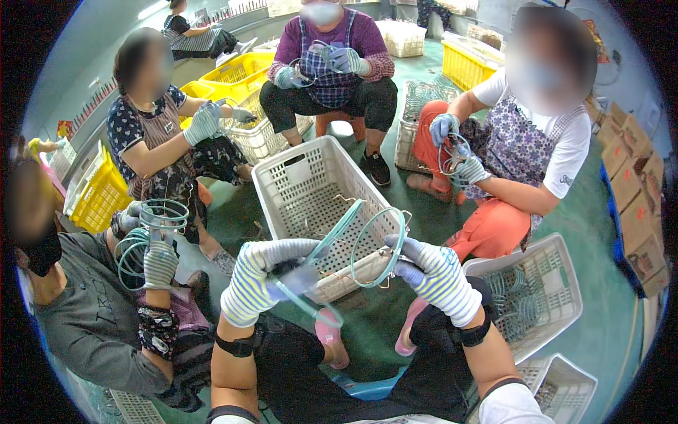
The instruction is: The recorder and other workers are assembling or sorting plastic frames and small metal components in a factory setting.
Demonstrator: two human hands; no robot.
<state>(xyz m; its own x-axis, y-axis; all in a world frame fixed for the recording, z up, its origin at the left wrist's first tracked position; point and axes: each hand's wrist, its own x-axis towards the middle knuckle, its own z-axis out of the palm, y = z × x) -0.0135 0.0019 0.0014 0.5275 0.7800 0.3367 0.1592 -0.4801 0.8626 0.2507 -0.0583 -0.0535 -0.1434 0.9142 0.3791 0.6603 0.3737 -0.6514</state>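
Both of my hands wear striped knit gloves and are raised in front of a white perforated crate [272,212]. My left hand [254,279] is closed on a thin teal tube ring [340,227] that stands tilted, seen nearly edge-on. Its lower part and my left fingertips are smeared by motion. My right hand [439,284] pinches a second teal ring [402,237] at its right side, between thumb and fingers. Short copper-coloured ends stick out near those fingers. The two rings are close together; whether they touch, I cannot tell.
Several co-workers sit around the crate, gloved, some with similar rings [164,212]. At my right stand a white crate [571,283] with coiled rings and another white crate [579,389]. Yellow crates [99,187] stand behind, and cardboard boxes [628,184] are stacked at far right.
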